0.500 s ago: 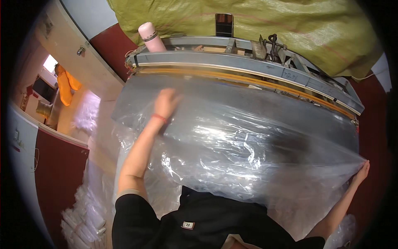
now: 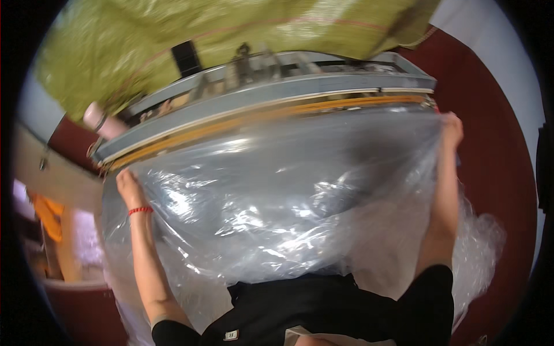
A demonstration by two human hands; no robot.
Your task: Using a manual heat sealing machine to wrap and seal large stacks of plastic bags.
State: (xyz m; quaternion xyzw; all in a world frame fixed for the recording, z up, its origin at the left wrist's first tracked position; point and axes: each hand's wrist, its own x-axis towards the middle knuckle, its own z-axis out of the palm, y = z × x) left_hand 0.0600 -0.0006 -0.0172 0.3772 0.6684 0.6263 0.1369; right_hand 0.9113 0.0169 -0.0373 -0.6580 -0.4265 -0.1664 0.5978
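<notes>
A large sheet of clear plastic film [image 2: 248, 190] is stretched across a grey work surface in front of me, shiny and wrinkled. At the left my left hand [image 2: 128, 184], with a red bracelet at the wrist, is closed on the film's upper left edge. On the far right my right hand [image 2: 452, 130] grips the opposite upper corner. Between the two hands the film's top edge runs close to a long orange strip [image 2: 254, 124] on a grey metal frame [image 2: 323, 82]. The fingertips are partly hidden by blur and film.
A pink bottle [image 2: 103, 120] leans at the frame's left end. Behind the frame hang yellow-green woven sheeting [image 2: 248, 26] and a dark phone-like slab [image 2: 186, 58]. Bunched clear film [image 2: 482, 248] hangs at the right, by a dark red wall [image 2: 490, 173]. An orange item [image 2: 49, 216] shows through the doorway.
My left hand has moved from above the film to its left edge and closed there. The right hand has carried its corner forward toward the frame. My view has turned right.
</notes>
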